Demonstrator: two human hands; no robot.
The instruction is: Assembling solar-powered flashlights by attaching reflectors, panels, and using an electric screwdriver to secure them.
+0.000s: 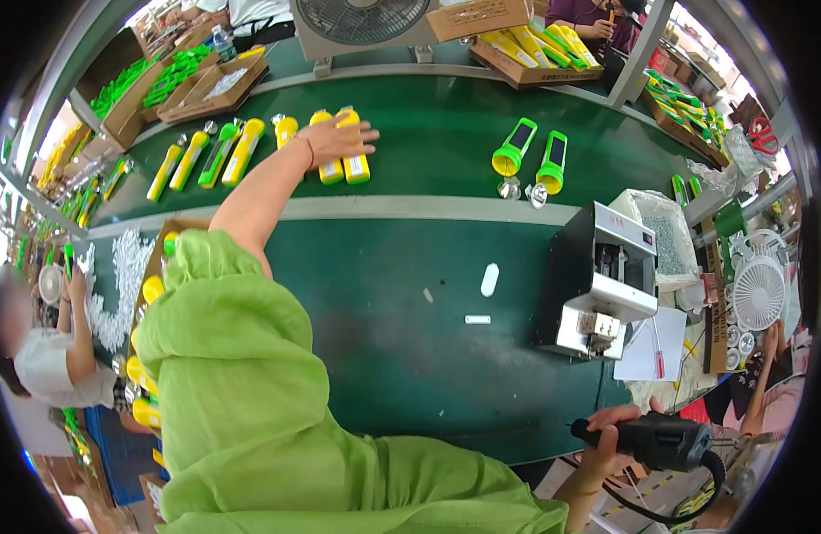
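My left arm reaches across to the far belt. There my left hand (337,144) lies with fingers stretched over a pair of yellow flashlights (356,169), touching them but not wrapped round them. Just left of that hand is another yellow flashlight (286,130), partly behind my wrist. At the lower right my right hand (603,436) is closed round a black electric screwdriver (664,442), its tip pointing left and its cable curling below. On the bench between my arms lie a white oval plate (489,279) and a small white strip (478,319).
Several yellow and green flashlights (243,153) line the belt at left; two green-and-yellow ones (551,163) with loose reflectors stand at right. A black-and-silver machine (597,280) occupies the bench's right, beside a white bin of screws (664,236). A fan (361,20) stands behind. Co-workers sit around.
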